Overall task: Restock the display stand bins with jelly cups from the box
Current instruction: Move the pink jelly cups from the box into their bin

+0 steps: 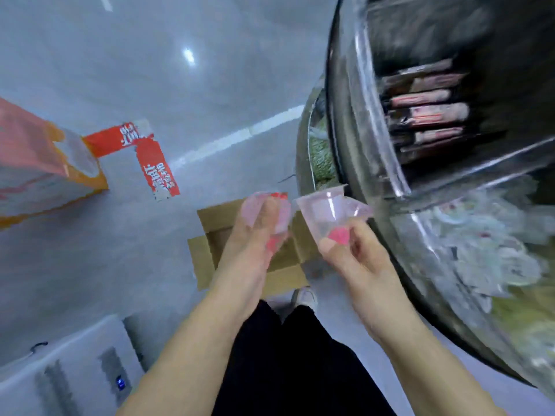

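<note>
Hands hold two pink jelly cups, left hand (pixel 264 226) one (pixel 265 214), right hand (pixel 354 253) one (pixel 326 216), above the open cardboard box (pixel 210 253), mid-frame; bins (pixel 480 235) at right hold packets.

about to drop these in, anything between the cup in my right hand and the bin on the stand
Nothing visible. The right hand holds the jelly cup just beside the clear bin wall, with open air between them.

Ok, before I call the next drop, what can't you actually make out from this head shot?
- Box: inside hidden by the left hand, so remaining stock is unknown.
- Left jelly cup: motion-blurred and wrapped by fingers.
- Display stand: bins smeared by blur, cut off at the right edge; fill level unreadable.
</note>
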{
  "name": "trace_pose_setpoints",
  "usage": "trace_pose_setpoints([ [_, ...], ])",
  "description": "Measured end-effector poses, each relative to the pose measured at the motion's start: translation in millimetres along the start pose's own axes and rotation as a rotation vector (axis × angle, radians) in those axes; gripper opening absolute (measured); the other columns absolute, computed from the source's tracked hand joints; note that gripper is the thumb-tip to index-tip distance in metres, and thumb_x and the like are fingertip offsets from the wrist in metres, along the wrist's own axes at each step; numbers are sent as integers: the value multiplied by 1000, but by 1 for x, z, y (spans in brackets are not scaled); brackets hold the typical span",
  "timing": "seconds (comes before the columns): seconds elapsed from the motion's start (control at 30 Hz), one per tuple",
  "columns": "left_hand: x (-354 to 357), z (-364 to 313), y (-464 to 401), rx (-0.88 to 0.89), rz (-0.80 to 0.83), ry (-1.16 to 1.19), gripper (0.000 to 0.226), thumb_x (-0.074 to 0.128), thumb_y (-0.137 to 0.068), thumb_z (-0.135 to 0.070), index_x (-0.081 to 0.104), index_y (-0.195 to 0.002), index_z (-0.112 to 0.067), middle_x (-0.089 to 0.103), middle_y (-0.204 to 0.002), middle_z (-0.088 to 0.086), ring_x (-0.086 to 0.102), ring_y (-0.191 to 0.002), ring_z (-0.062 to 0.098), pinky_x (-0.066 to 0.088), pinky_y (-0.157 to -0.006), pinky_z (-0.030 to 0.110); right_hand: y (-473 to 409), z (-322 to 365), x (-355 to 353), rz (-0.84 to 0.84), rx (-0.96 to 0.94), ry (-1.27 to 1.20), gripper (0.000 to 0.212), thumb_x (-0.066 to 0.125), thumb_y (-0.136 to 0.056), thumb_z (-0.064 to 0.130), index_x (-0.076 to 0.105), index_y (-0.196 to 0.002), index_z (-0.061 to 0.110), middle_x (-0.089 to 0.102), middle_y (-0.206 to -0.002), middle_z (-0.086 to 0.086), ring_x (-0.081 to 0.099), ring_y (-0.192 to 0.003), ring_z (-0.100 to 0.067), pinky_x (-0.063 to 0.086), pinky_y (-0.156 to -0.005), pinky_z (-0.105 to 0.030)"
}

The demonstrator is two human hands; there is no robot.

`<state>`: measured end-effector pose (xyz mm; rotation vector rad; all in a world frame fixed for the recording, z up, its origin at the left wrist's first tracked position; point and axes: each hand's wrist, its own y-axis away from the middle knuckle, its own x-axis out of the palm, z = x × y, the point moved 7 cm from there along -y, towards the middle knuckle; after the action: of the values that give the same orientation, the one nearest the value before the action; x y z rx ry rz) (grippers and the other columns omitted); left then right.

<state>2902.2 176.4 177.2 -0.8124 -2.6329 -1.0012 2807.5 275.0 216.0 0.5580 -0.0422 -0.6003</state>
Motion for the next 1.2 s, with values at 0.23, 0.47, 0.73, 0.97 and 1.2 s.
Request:
trace_pose_setpoints([
  [0.23,172,-103,67,244,361,-248,25,76,-60,-38,72,-82,-27,70,-82,-1,63,-76,18,50,-73,33,93,131,-128,-477,-358,182,19,59,-68,51,50,-69,35,41,-73,8,43,-72,-1,33,-68,-11],
  [0.47,339,-97,129,293,713,-96,34,79,-59,-5,74,-85,-27,74,-82,-6,68,-73,4,51,-61,15,185,155,-247,-984,-422,428,35,59,-63,48,58,-81,18,40,-85,-1,39,-78,-8,32,-74,-2],
  [0.73,434,-59,152,326,681,-71,49,85,-51,-11,72,-96,-21,73,-99,6,68,-95,23,54,-74,28,219,143,-346,-1025,-463,443,35,59,-63,45,54,-79,15,36,-91,-3,41,-85,-14,39,-78,-10],
  [0.97,435,-75,139,455,555,-123,36,77,-59,-19,73,-93,-30,74,-94,-2,69,-91,17,54,-76,31,192,132,-361,-633,-517,113,18,58,-80,52,58,-97,48,54,-104,2,51,-98,8,34,-81,-1],
  [1.2,402,-78,114,385,566,-239,57,87,-54,-29,69,-107,-21,72,-105,10,66,-102,31,48,-91,51,186,134,-351,-499,-639,-89,41,49,-92,24,47,-124,50,61,-118,21,54,-115,1,42,-95,-15],
])
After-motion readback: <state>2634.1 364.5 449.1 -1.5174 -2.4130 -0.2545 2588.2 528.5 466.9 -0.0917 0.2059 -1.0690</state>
